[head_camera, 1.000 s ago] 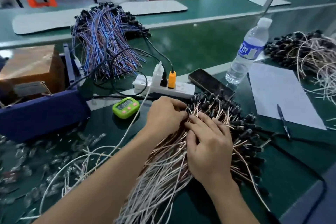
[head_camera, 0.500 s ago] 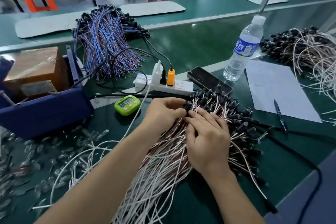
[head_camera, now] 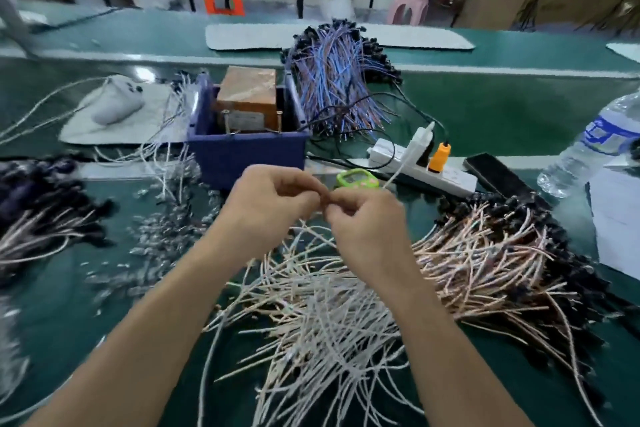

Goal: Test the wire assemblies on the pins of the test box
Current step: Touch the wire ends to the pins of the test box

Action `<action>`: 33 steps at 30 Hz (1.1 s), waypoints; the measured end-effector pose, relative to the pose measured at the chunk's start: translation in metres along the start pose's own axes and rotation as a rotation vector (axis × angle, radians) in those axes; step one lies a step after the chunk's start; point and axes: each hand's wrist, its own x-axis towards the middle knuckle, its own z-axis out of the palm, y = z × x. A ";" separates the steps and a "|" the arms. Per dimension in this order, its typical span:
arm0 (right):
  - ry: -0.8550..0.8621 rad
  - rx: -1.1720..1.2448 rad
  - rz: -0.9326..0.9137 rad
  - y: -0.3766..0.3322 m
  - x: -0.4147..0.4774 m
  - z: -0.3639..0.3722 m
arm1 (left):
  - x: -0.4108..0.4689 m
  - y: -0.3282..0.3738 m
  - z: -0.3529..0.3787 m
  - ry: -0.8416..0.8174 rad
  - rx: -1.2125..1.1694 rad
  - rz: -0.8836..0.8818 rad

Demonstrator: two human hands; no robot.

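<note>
My left hand (head_camera: 273, 201) and my right hand (head_camera: 363, 218) meet fingertip to fingertip above the green bench, pinching a wire assembly (head_camera: 313, 236) whose white and pink leads trail down toward the pile. A big pile of white and pink wire assemblies (head_camera: 478, 260) with black connectors lies below and right of my hands. The test box (head_camera: 247, 135), a blue tray holding a brown block with upright metal pins, stands just beyond my hands. What sits between my fingertips is hidden.
A bundle of blue and purple wires (head_camera: 339, 87) lies behind the test box. A white power strip (head_camera: 426, 170), green timer (head_camera: 356, 178), black phone (head_camera: 495, 177) and water bottle (head_camera: 588, 149) sit at right. Another wire pile (head_camera: 38, 218) lies at left; small clear parts (head_camera: 166, 232) are scattered.
The view has swung left, bringing the test box to the centre. My hands have lifted off the wire pile and come together in front of the box, holding one assembly.
</note>
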 end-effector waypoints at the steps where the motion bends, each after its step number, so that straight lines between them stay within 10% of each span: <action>1: -0.074 -0.001 -0.010 -0.010 0.005 0.015 | -0.008 -0.007 -0.017 0.058 0.006 -0.021; 14: -0.709 -0.290 -0.272 -0.116 0.042 0.163 | -0.101 -0.062 -0.179 0.572 0.709 -0.410; 33: -0.730 -0.814 -0.631 -0.158 0.058 0.261 | -0.123 -0.124 -0.216 0.741 0.647 -0.300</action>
